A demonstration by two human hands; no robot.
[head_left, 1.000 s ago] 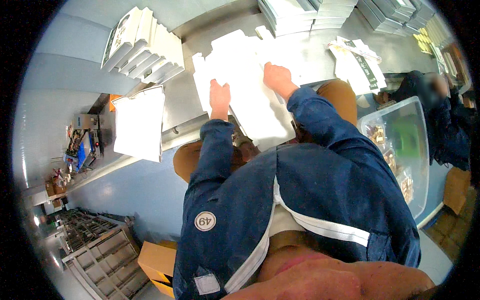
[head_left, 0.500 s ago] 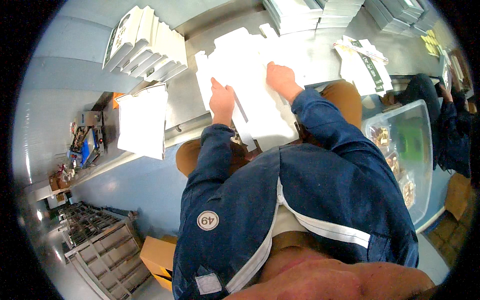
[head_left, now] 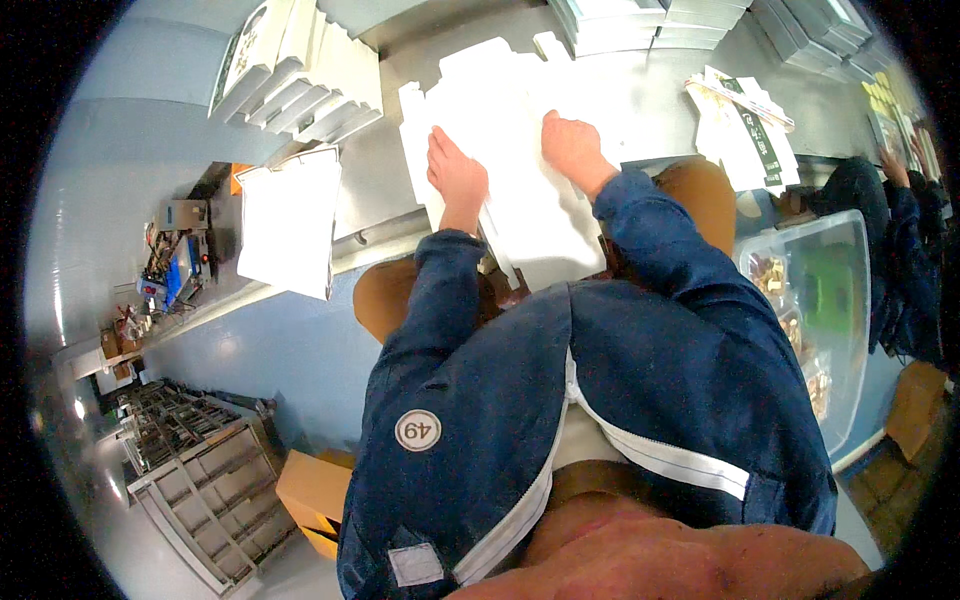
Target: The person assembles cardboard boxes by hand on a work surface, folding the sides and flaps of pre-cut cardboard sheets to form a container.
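Note:
A large white flat carton blank (head_left: 520,190) with notched flaps lies over the table edge and reaches down to my lap. Its surface is overexposed, so folds barely show. My left hand (head_left: 457,178) rests on its left side, fingers stretched out over a side flap. On the right part of the blank, my right hand (head_left: 578,148) is closed, fingers curled against the board. The tips of those fingers are partly hidden.
Folded white boxes (head_left: 300,80) stand in a row at the left. White sheets (head_left: 288,220) hang over the table edge. Printed sleeves (head_left: 745,130) lie right. A clear plastic bin (head_left: 850,300) holds packed goods. Another person's hand (head_left: 893,168) shows far right. Stacked boxes (head_left: 690,25) stand behind.
My left hand has shifted slightly right and its fingers have spread along the flap. The left side strip of the blank sits closer to the main panel. The whole view has shifted slightly.

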